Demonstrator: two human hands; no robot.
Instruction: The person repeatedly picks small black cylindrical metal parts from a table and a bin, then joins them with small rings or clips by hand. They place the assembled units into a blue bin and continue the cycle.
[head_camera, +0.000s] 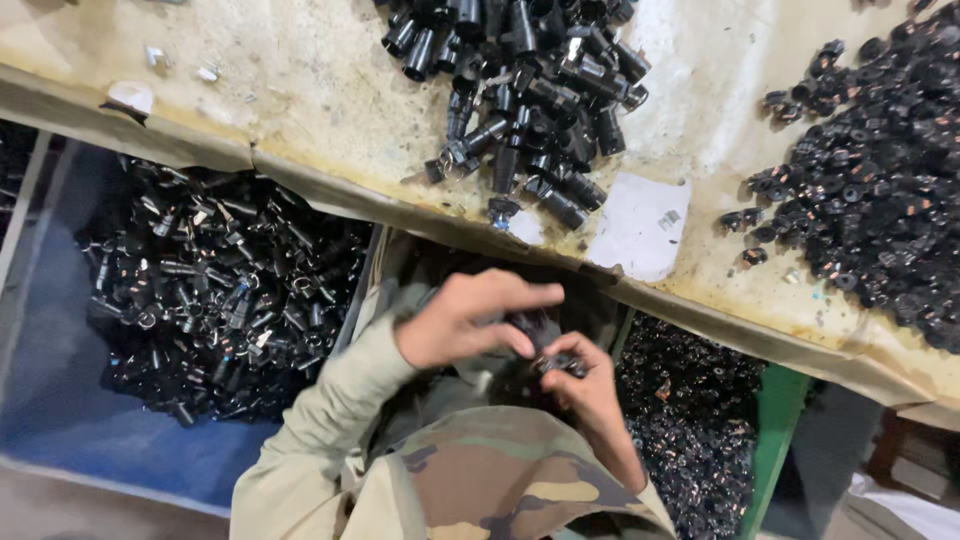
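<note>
Below, both hands (520, 345) pinch one small black part (558, 364) near a white paper label (635, 228) on the bench (300, 90).

paper scrap (640, 225) (white) on bench (300, 90)

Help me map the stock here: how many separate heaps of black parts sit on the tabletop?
2. A pile of black tubular parts lies at the top centre; a heap of small black ring-like pieces lies at the right edge, cut off by the frame.
</note>
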